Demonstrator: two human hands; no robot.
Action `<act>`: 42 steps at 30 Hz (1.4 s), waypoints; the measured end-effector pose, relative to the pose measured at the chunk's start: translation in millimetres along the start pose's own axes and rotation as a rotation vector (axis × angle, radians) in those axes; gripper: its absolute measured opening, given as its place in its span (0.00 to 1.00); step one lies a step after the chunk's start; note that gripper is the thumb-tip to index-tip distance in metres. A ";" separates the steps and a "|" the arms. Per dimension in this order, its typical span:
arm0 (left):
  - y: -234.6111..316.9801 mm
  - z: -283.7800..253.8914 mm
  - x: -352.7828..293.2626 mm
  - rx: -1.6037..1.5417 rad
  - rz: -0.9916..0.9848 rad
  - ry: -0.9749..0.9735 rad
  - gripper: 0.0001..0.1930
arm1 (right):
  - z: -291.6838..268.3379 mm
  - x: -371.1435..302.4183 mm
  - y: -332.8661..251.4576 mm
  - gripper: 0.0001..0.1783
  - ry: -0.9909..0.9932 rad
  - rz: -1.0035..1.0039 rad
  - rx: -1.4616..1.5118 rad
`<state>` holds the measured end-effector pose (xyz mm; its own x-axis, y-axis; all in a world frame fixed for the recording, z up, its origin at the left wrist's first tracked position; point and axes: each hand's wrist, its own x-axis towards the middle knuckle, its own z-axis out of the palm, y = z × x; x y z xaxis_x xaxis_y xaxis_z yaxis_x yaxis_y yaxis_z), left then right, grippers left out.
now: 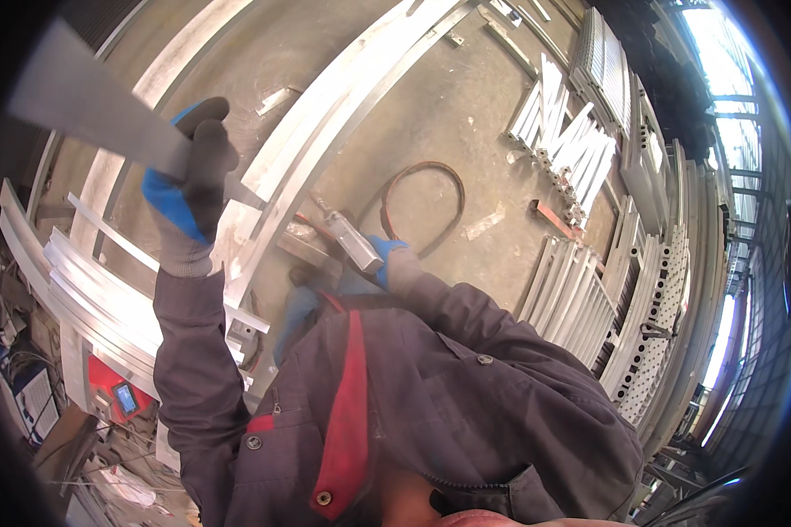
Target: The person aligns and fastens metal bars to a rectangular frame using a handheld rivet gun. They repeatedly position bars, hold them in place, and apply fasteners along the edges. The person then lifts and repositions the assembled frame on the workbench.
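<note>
My left hand (204, 180), in a blue and dark work glove, is raised at the left and closed round a long flat grey metal bar (97, 110). The bar runs up toward the upper left, and its other end shows just past the glove. Close in front of my body, my right hand (389, 256), in a blue glove, is wrapped round a silver, box-shaped tool (353, 244) with a narrow end. That end points away toward the long pale metal beams (312, 114). The tool's exact kind is unclear, and most of the right fingers are hidden.
A looped reddish-brown hose (460, 189) lies on the concrete floor beyond my right hand. Stacked metal profiles (564, 285) and bundled short bars (549, 110) stand at the right. Several curved pale strips (105, 285) lie at the left, near a red device with a small screen (126, 398).
</note>
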<state>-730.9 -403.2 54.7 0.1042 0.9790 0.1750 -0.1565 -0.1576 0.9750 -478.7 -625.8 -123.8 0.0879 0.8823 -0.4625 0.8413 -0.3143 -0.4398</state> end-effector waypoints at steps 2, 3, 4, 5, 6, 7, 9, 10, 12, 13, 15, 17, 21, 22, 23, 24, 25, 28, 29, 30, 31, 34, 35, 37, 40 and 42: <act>-0.4 0.9 -0.3 0.032 0.039 0.004 0.17 | -1.0 2.6 15.5 0.31 0.052 0.018 -0.028; -0.6 1.4 -0.6 0.049 0.047 0.014 0.18 | -4.1 4.1 24.3 0.30 0.095 0.007 0.015; -1.6 2.0 -1.0 0.073 0.052 0.031 0.19 | -9.1 5.6 33.1 0.30 0.136 -0.005 0.060; -2.7 2.3 -1.4 0.140 0.053 0.048 0.21 | -15.4 7.2 41.0 0.29 0.136 0.035 0.086; -4.4 2.1 -1.8 0.158 0.051 0.065 0.21 | -23.7 8.7 49.6 0.29 0.191 0.025 0.166; -6.6 1.7 -1.6 0.173 0.059 0.077 0.21 | -35.1 11.0 58.8 0.28 0.203 0.065 0.225; -12.4 0.1 -1.1 0.225 0.041 0.123 0.22 | -57.8 16.2 76.0 0.25 0.230 0.148 0.419; -15.5 -0.9 0.0 0.250 0.069 0.124 0.24 | -68.5 19.2 84.9 0.22 0.284 0.167 0.540; -23.5 0.5 0.8 0.298 0.140 0.170 0.18 | -94.1 24.8 112.1 0.21 0.322 0.262 0.734; -26.9 2.7 0.9 0.321 0.168 0.193 0.15 | -107.3 30.1 130.1 0.21 0.354 0.241 0.845; -31.6 9.1 -1.8 0.369 0.188 0.248 0.14 | -130.9 48.6 167.4 0.20 0.397 0.304 0.980; -36.0 20.8 -7.0 0.500 0.214 0.313 0.16 | -159.3 66.6 212.3 0.19 0.447 0.262 1.072; -41.5 47.6 -12.7 0.996 0.258 0.404 0.21 | -224.8 99.0 290.0 0.17 0.494 0.195 0.945; -43.7 54.0 -12.7 1.079 0.302 0.384 0.22 | -244.5 106.7 306.5 0.16 0.464 0.255 0.736; -47.7 59.0 -11.5 1.163 0.351 0.362 0.23 | -263.3 112.2 320.4 0.16 0.510 0.129 0.806; -50.1 62.7 -10.7 1.277 0.430 0.316 0.23 | -281.4 117.9 332.7 0.15 0.516 0.143 0.697; -53.3 65.7 -10.4 1.380 0.451 0.312 0.23 | -301.7 124.2 346.1 0.15 0.535 0.118 0.608; -66.5 68.6 -9.4 1.014 0.181 0.596 0.23 | -352.5 139.4 375.3 0.15 0.608 0.033 0.638; -71.3 68.6 -9.3 0.951 0.160 0.672 0.23 | -368.3 148.1 382.9 0.16 0.649 0.029 0.763; -76.0 66.2 -7.4 0.913 0.177 0.710 0.24 | -384.3 152.1 390.5 0.15 0.689 0.014 0.685; -79.3 63.0 -4.5 0.901 0.192 0.730 0.24 | -402.1 154.1 398.5 0.14 0.705 -0.041 0.607; -88.9 51.2 2.2 0.823 0.076 0.876 0.27 | -438.8 166.3 412.7 0.10 0.753 -0.050 0.948; -91.7 47.5 3.2 0.799 0.034 0.921 0.28 | -451.1 169.9 417.2 0.10 0.711 -0.022 0.939; -96.4 38.6 4.7 0.749 -0.009 0.981 0.30 | -462.9 187.0 418.6 0.16 0.730 -0.107 0.556; -103.9 22.5 7.0 0.772 -0.028 1.011 0.30 | -463.1 219.8 402.6 0.15 0.708 -0.135 0.589; -108.1 10.9 4.3 1.027 0.081 0.858 0.30 | -459.9 237.6 379.7 0.15 0.632 -0.129 0.679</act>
<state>-702.8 -383.4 -48.5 -0.5746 0.6735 0.4650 0.7100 0.1277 0.6925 107.0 -374.4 -46.6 0.4568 0.8888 0.0380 0.3911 -0.1622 -0.9059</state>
